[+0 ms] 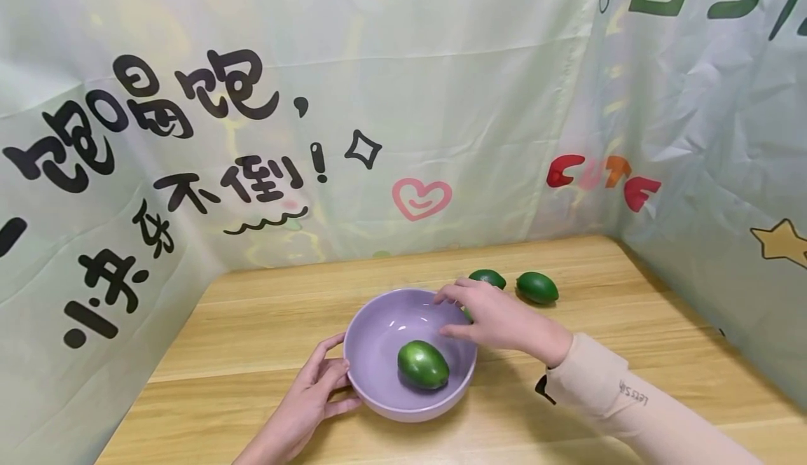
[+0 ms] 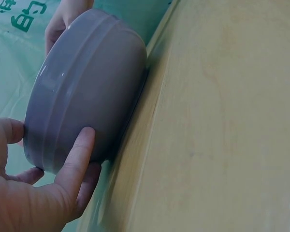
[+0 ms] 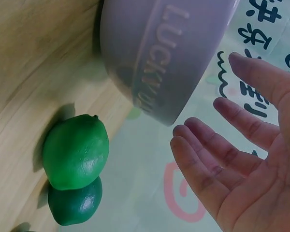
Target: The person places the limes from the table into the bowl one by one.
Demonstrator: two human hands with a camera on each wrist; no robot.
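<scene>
A light purple bowl point(image 1: 372, 325) stands on the wooden table. One glossy green fruit point(image 1: 423, 365), like a lime with a pointed tip, lies inside it. My left hand point(image 1: 305, 391) touches the bowl's outer left wall with fairly straight fingers, and no finger reaches inside. Over the right rim hovers my right hand point(image 1: 498, 314), fingers loosely bent and apart, holding nothing. The right wrist view shows this right hand point(image 3: 251, 164) beside the bowl's rim, the palm bare. A similar green fruit point(image 3: 76, 152) lies on the table near the bowl; the head view mostly hides it.
Two more green fruits, one point(image 1: 487, 279) partly behind my right hand and another point(image 1: 537, 288) further right, lie toward the back of the wooden table point(image 1: 252, 346). Printed cloth point(image 1: 492, 122) hangs behind and along both sides of the table.
</scene>
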